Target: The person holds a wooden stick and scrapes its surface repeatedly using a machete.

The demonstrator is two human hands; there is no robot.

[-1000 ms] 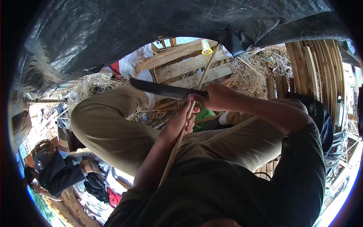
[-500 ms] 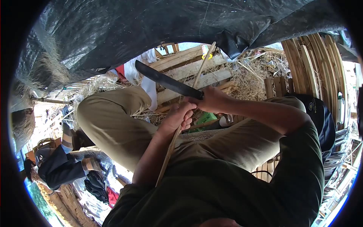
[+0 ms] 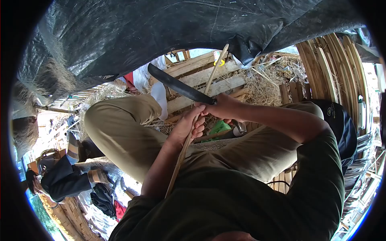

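My left hand point(image 3: 188, 125) is curled around a long, thin bamboo strip point(image 3: 179, 168), which slants from beside my left forearm up past the blade. In my right hand point(image 3: 226, 106) is the handle of a machete point(image 3: 177, 85). Its dark, broad blade points to the upper left and crosses the strip just above my left hand. Both hands are close together over my lap, the knuckles nearly touching. Part of the strip is hidden behind the blade and the machete's handle is mostly covered by my fingers.
Wooden planks point(image 3: 225, 85) and straw point(image 3: 265, 90) lie ahead of my crossed legs. A black tarp point(image 3: 161, 28) hangs low overhead. Stacked wooden slats point(image 3: 335, 68) and a dark cap point(image 3: 335, 116) are at the right. Another person point(image 3: 64, 176) sits at the left. Something green point(image 3: 219, 127) lies below my right hand.
My left thumb and fingers have shifted on the strip, so more of it shows across the hand. The machete stays across the strip, its tip slightly further right in view.
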